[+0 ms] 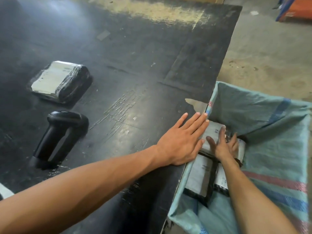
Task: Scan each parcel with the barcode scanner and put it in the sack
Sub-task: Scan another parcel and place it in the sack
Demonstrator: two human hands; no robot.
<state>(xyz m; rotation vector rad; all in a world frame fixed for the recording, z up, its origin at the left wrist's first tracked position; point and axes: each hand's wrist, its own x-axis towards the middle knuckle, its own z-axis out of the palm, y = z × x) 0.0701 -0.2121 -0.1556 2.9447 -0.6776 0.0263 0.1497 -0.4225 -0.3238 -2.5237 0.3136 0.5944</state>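
A green woven sack (263, 115) hangs open at the right edge of the black table (135, 73). Inside it lie several grey-labelled parcels (200, 176). My right hand (222, 146) is down in the sack, fingers spread flat on the topmost parcel (213, 131). My left hand (182, 141) rests flat on the table edge beside the sack, fingers straight, fingertips at the sack's rim. A black barcode scanner (59, 137) lies on the table to the left. One more wrapped parcel (61, 81) with a white label sits further back on the left.
Concrete floor (270, 56) lies beyond the table's right edge. A blue and orange object (293, 9) stands at the far top right. A white scrap (5, 191) shows at the left edge of the table.
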